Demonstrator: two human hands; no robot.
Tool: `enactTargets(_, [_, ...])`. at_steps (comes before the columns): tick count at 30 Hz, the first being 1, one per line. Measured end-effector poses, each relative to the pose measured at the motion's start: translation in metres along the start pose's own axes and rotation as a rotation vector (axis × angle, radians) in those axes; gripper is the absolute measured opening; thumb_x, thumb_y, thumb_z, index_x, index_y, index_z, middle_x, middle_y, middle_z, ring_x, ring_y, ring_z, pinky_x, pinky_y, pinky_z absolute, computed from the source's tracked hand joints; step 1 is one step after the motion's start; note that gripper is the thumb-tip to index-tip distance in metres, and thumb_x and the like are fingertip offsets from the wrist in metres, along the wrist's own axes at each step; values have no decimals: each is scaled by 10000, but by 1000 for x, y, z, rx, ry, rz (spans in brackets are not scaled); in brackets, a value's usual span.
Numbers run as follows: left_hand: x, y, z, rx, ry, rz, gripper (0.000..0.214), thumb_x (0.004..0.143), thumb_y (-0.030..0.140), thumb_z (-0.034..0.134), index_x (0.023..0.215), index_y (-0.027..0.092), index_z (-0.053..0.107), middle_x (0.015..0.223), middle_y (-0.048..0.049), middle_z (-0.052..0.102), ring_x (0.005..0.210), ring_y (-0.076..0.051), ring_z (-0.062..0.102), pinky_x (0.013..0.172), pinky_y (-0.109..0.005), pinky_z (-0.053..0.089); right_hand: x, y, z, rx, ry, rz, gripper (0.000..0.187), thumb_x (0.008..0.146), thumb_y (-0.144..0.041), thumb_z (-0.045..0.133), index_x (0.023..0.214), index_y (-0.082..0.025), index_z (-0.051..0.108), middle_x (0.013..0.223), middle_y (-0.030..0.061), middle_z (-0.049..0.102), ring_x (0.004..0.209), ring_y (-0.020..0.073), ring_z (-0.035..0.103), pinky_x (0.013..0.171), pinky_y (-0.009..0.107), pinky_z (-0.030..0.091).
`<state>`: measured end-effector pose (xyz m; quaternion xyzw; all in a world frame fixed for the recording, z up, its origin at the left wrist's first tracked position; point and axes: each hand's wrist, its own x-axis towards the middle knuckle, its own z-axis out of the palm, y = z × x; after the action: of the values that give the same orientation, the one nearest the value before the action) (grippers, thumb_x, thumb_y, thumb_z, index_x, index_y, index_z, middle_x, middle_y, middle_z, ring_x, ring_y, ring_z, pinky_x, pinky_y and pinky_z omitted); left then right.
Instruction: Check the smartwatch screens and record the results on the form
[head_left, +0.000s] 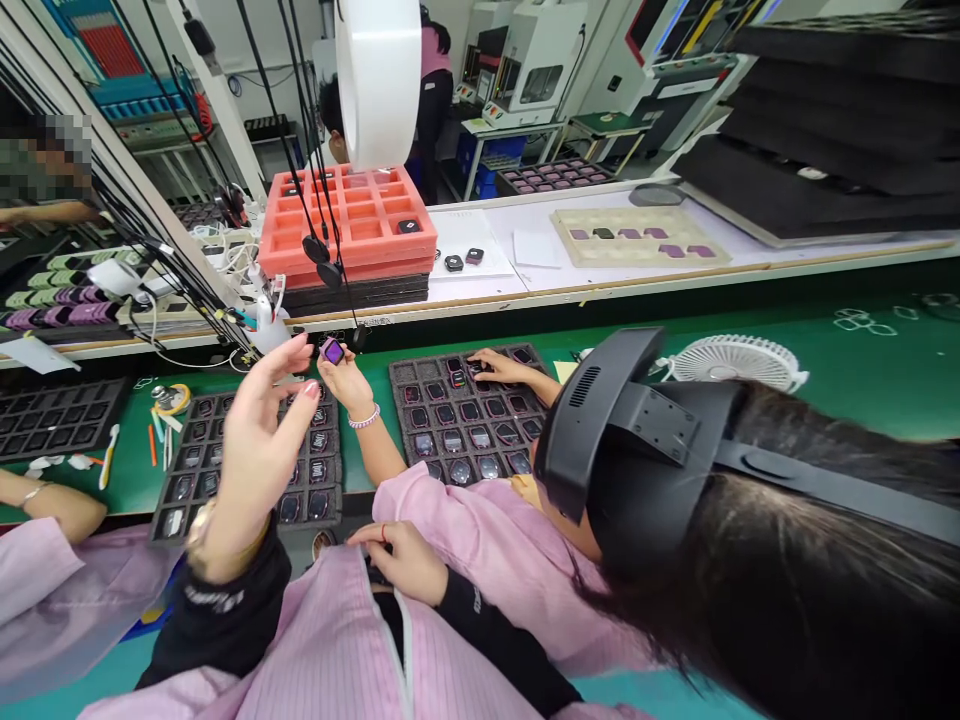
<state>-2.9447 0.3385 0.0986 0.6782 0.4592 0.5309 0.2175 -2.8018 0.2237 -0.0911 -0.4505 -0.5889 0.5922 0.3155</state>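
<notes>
My left hand [266, 430] is raised over the bench, thumb and fingers apart, with nothing in it. Below and behind it lies a dark foam tray [334, 440] of square-faced watches, partly hidden by the hand. My right hand [409, 562] rests low against the front of my pink coat [330, 640], its fingers loosely stretched and holding nothing I can see. Just beyond my left hand, a co-worker's hand [349, 385] holds up a smartwatch [332, 351] with a purple screen. That co-worker's other hand [501, 367] touches a watch in a second foam tray [397, 375].
The co-worker wears a black headset [622, 420] close on my right. Ahead, a shelf holds stacked orange trays [345, 240], a beige tray [566, 240] and black foam sheets [795, 190]. Cables [311, 150] hang at left. A white fan [735, 360] lies on the bench.
</notes>
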Motion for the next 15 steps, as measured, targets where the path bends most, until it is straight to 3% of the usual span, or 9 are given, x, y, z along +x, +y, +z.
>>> enactTargets(2, [3,-19,8,107,16,-74,514,888,389,677,1371,254,562,1340,-114,588,1235,-277,590,992,-448,553,0,1,0,1,-14,5,454,829,-64,489,988,-318,829,1024,-85,778,971,225,756,925,370,612])
enactTargets(5, [8,-62,31,342,84,-157,717,771,264,740,1427,151,473,1400,-197,468,1360,-337,476,1091,-494,477,-3,-4,-1,-2,-15,-6,447,835,-66,469,1011,-258,833,1086,-30,775,1001,246,748,958,395,586])
enactTargets(9, [16,-109,60,477,110,-218,731,767,156,704,1445,146,432,1388,-196,430,1358,-338,468,1147,-492,412,-8,-11,-4,3,-22,-11,434,845,-69,459,1030,-206,828,1093,39,775,988,248,748,974,404,570])
enactTargets(15, [23,-131,73,562,94,-205,614,827,125,615,1428,155,494,1308,-180,524,1284,-365,506,1126,-555,388,-13,-4,-6,8,-8,9,410,859,-110,461,1029,-199,823,1080,58,775,963,255,743,961,422,563])
